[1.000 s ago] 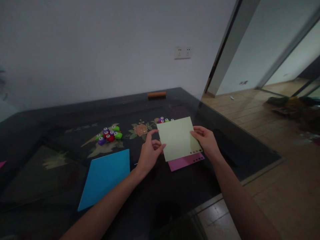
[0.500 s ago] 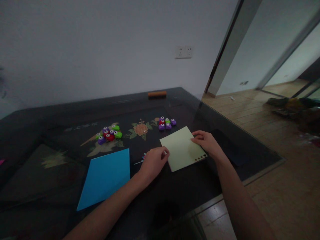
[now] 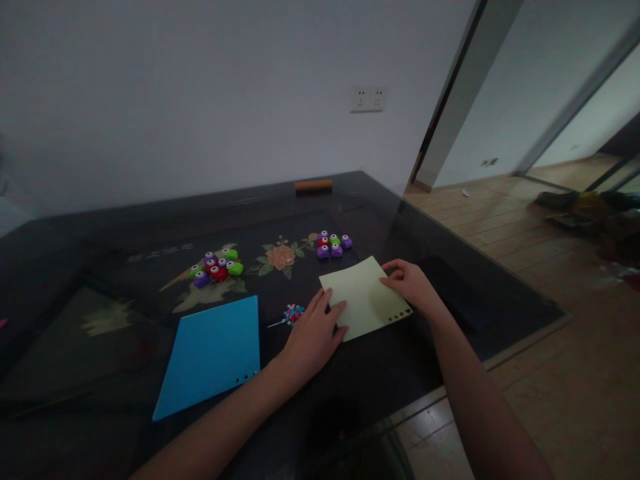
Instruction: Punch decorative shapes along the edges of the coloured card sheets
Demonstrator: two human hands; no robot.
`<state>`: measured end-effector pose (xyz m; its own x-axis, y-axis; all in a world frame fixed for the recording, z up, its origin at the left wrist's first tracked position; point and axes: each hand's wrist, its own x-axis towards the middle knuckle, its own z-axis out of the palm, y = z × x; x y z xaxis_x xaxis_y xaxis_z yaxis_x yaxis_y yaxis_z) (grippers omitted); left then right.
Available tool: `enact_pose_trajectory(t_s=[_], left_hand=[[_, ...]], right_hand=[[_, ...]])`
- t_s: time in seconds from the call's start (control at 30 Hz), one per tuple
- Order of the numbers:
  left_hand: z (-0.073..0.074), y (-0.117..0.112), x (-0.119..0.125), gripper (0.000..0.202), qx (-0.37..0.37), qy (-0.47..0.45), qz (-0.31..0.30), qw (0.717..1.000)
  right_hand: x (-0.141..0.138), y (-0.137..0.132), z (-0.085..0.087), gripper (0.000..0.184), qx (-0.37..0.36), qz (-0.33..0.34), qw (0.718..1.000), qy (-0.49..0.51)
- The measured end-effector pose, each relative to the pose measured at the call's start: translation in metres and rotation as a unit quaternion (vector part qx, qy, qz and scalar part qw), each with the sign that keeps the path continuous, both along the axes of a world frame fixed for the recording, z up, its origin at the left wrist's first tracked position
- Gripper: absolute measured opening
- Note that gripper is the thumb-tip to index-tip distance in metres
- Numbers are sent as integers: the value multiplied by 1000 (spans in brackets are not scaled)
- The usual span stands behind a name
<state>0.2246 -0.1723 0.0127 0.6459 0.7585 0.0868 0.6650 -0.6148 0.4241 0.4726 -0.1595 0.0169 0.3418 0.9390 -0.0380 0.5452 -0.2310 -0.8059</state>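
Pale yellow punched paper (image 3: 365, 300) lies before me on the dark table, with a row of holes along its near right edge. My left hand (image 3: 315, 330) rests over its left edge, fingers spread apart. At the upper right edge, my right hand (image 3: 407, 283) has its thumb and fingers closed on the paper. Just left of my left hand is a small cluster of pink, blue and white bits (image 3: 292, 313) with a thin white stick; its kind is unclear. Farther left lies blue punched paper (image 3: 213, 353), partly covered by my left forearm.
Purple, green and red eye-like pieces form one group (image 3: 218, 268) at the left and another (image 3: 331, 244) beyond the yellow paper. A brown cylinder (image 3: 314, 185) lies near the wall. A dark flat object (image 3: 453, 293) is right of my right hand. Floral patterns decorate the tabletop.
My left hand has gone from curled fingers at the yellow paper's left edge to fingers spread over it. More of the colourful cluster and the blue paper's holes now show. My right hand stays.
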Motion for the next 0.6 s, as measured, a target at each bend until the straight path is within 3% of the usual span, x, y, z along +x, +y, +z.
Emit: enact_pose_trajectory(t_s=[0.2, 0.37, 0.43, 0.6], left_hand=[[4, 1, -1, 44, -30, -12, 1, 999], [5, 6, 1, 45, -106, -136, 37, 984], [8, 9, 2, 49, -189, -223, 89, 952], [20, 10, 5, 59, -368, -389, 173, 827]], right_hand=[[3, 0, -4, 18, 24, -50, 988, -146], [4, 1, -6, 12, 58, -53, 988, -133], [5, 2, -7, 13, 63, -46, 992, -97], [4, 3, -8, 17, 70, -31, 997, 5]])
